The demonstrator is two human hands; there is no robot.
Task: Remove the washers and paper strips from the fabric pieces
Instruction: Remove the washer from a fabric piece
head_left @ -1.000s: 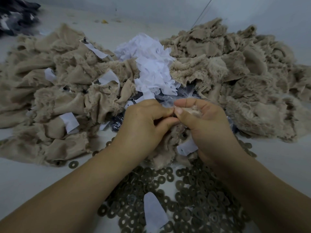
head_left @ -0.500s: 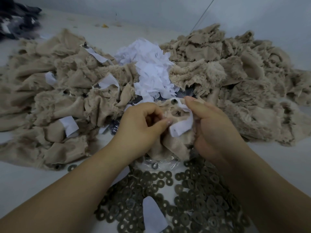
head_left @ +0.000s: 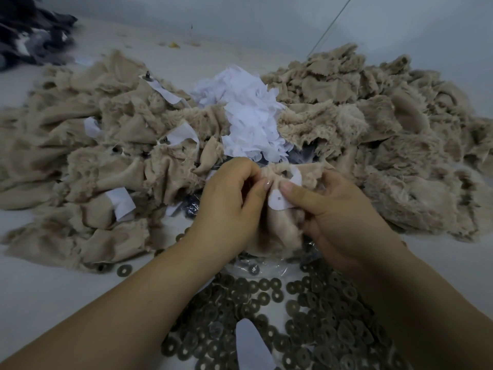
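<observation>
- A pale table point(head_left: 40, 295) is carrying the whole job, and a plain grey wall point(head_left: 266, 20) is rising behind it, with a thin cord point(head_left: 330, 25) slanting across the wall.
- Dark cloth point(head_left: 29, 36) is lying bunched at the far left corner.
- One tan fabric pile point(head_left: 88, 145) is sprawling on the left, still showing white strips and small dark studs; a second tan heap point(head_left: 386, 124) is sitting on the right.
- A paper mound point(head_left: 248, 116) of loose white strips is sitting between the two, just beyond the hands.
- The left hand point(head_left: 229, 206) is gripping a fabric piece point(head_left: 280, 225) with curled fingers, its thumb pressing the piece's upper edge.
- The right hand point(head_left: 338, 209) is pinching a paper strip point(head_left: 278, 201) between thumb and fingers; the strip is lying against the piece, touching both thumbs, and a small hole is showing in it.
- The piece is hanging between the two hands, above the near edge of the table.
- Washers point(head_left: 306, 324) are lying spread in a loose layer below the hands, with one stray strip point(head_left: 250, 345) resting on top.
- A clear bag point(head_left: 256, 265) is lying crumpled under the piece; a washer is showing at it, though whether it is inside or on top is unclear.
</observation>
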